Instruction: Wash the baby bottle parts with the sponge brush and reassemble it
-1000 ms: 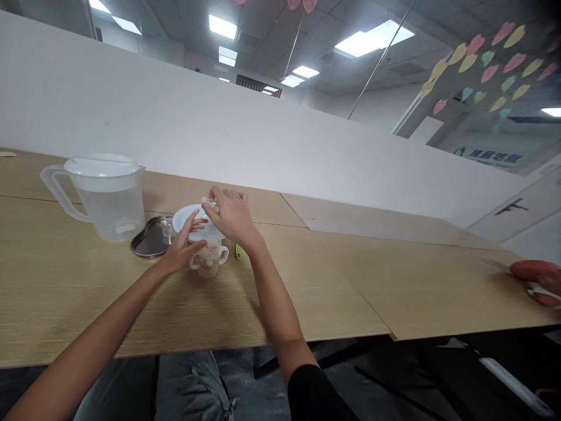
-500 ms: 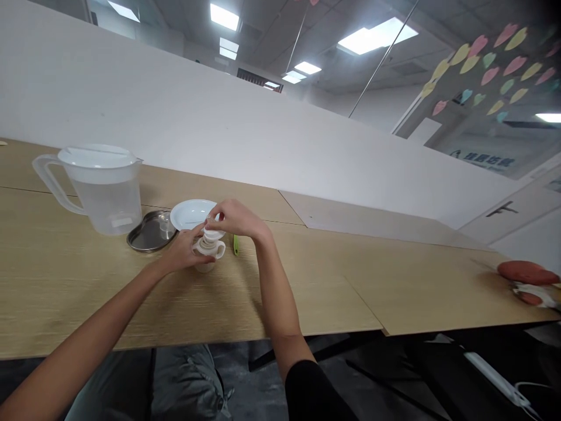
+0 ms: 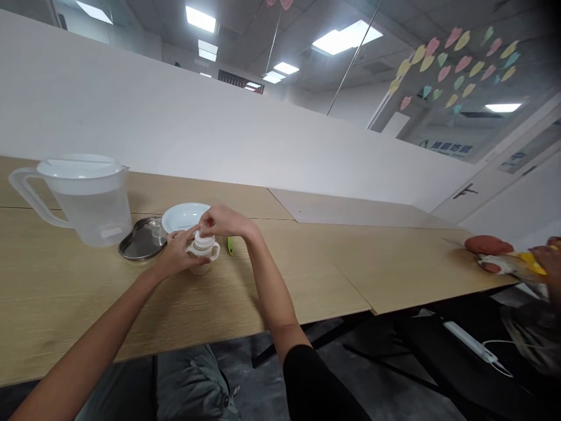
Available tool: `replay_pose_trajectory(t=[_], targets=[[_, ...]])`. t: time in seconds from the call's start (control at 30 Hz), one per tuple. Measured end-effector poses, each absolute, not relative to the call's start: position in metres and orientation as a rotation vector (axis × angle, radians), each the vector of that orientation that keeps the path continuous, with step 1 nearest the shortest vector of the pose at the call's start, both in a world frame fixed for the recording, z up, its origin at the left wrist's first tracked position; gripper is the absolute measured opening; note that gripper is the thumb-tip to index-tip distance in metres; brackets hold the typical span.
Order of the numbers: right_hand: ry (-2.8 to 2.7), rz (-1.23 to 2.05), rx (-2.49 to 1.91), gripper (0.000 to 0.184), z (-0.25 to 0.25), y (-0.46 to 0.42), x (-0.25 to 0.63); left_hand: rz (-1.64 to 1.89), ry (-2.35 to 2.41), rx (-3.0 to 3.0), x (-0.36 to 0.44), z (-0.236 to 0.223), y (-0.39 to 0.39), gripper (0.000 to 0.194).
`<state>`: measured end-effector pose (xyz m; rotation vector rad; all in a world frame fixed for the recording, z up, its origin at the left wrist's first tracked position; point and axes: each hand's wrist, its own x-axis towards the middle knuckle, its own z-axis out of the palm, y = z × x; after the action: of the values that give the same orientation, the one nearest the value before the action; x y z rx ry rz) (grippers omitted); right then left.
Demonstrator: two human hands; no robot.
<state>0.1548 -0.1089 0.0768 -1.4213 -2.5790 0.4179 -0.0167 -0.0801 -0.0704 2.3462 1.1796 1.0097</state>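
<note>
My left hand (image 3: pixel 177 255) is wrapped around a small clear baby bottle (image 3: pixel 200 269) with white side handles, holding it upright low over the near part of the table. From above, my right hand (image 3: pixel 225 222) pinches the white bottle top (image 3: pixel 204 241), which sits on the bottle's neck. My fingers partly cover the upper end of the top. Just behind the hands is a white plate (image 3: pixel 182 215). To the right of the bottle lies a green-handled utensil (image 3: pixel 230 245), its other end hidden by my right hand.
Left of my hands, a metal tray (image 3: pixel 139 244) bears a small clear cup (image 3: pixel 158 233). Beyond it stands a lidded plastic pitcher (image 3: pixel 94 204). A white partition (image 3: pixel 219 140) borders the table's back. Far right, another person's hand (image 3: pixel 549 257) is near red and yellow items.
The bottle top has come down from slightly above the neck to sit on it. My view has turned right, bringing another person's hand into sight.
</note>
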Motion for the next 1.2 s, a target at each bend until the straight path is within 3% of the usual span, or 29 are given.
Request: replay_pose_trajectory(t=[0.33,0.57,0.7,0.97,1.2], targets=[[-2.639,0.369,-1.391,0.016,0.067,-0.105,0.148,1.047,1.216,2.324,-0.019,-0.076,-0.081,0.09],[-2.532,-0.071,-1.717,0.025,0.055,-0.111,0.124,1.063,1.191,2.349,-0.018,-0.078,-0.081,0.08],[-2.486,-0.094,-1.861,0.035,0.054,-0.115,0.114,1.026,1.229,2.346,-0.017,-0.076,-0.079,0.076],[-2.634,-0.102,-1.617,0.042,0.072,-0.129,0.135,0.99,1.166,2.358,-0.017,-0.073,-0.082,0.094],[-2.599,-0.217,-1.67,0.036,0.06,-0.124,0.125,1.001,1.157,2.357,-0.018,-0.074,-0.083,0.084]])
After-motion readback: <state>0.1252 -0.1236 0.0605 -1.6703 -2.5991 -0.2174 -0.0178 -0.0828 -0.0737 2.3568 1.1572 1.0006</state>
